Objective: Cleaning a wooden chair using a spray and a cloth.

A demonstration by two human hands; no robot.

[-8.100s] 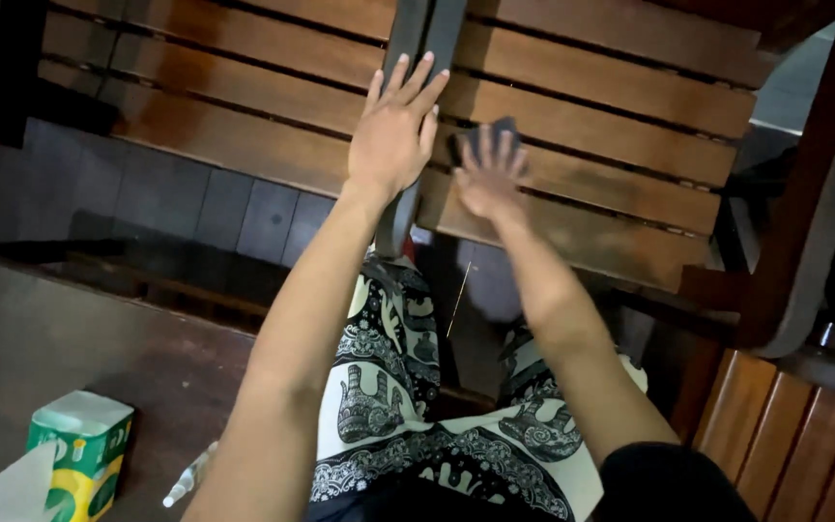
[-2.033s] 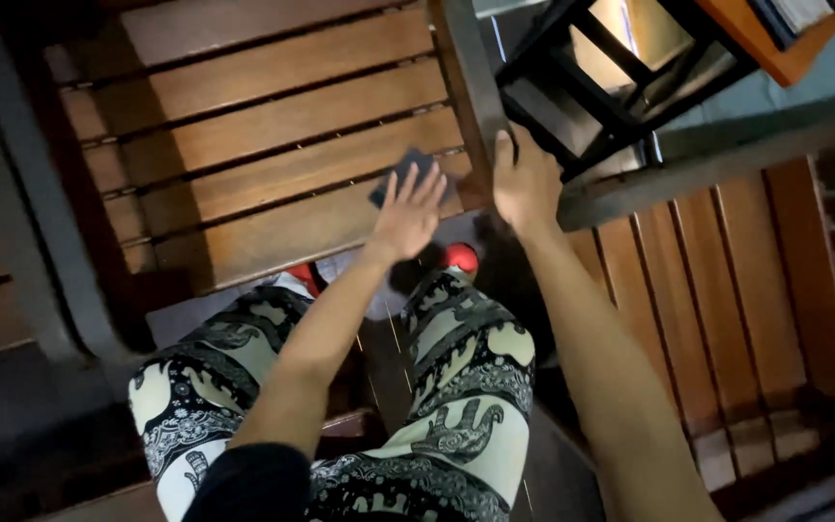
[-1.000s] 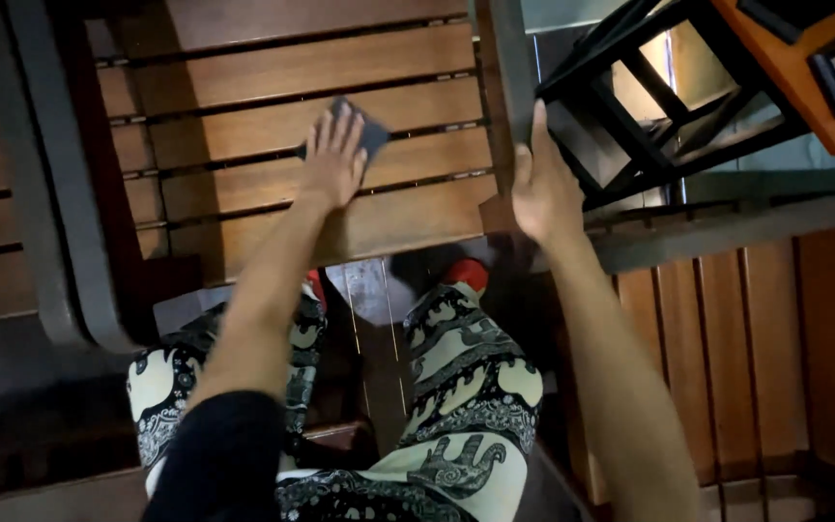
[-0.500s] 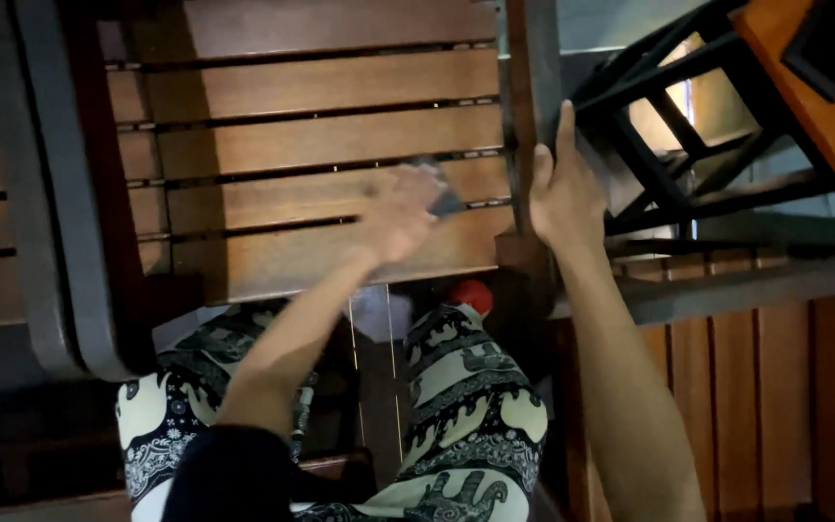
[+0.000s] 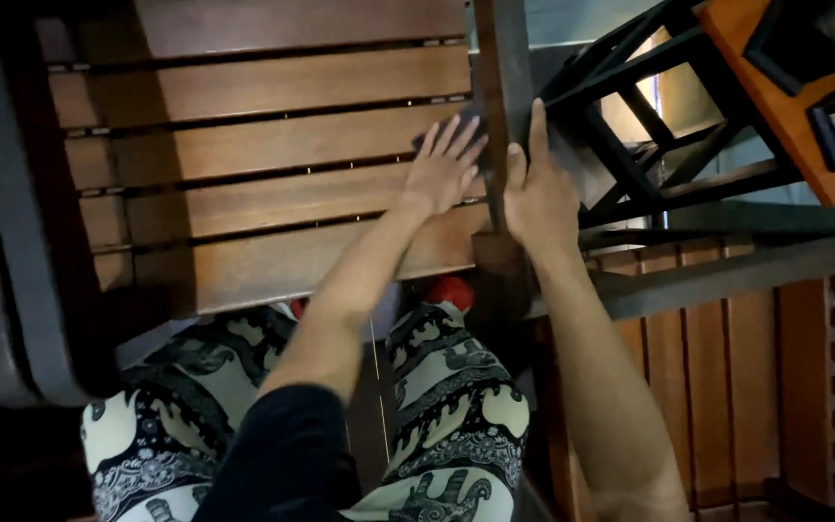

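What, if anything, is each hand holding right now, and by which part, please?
The left hand presses a dark cloth flat under its fingers against the wooden slats; the right hand grips the bench's dark end frame.

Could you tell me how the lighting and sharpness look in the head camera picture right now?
Head view: dim overall, warm light on the wooden slats; deep shadow along the left edge and bottom; a bright patch shows through the black stool frame at upper right; the left hand on the dark cloth and the right hand are fairly sharp, with little motion blur.
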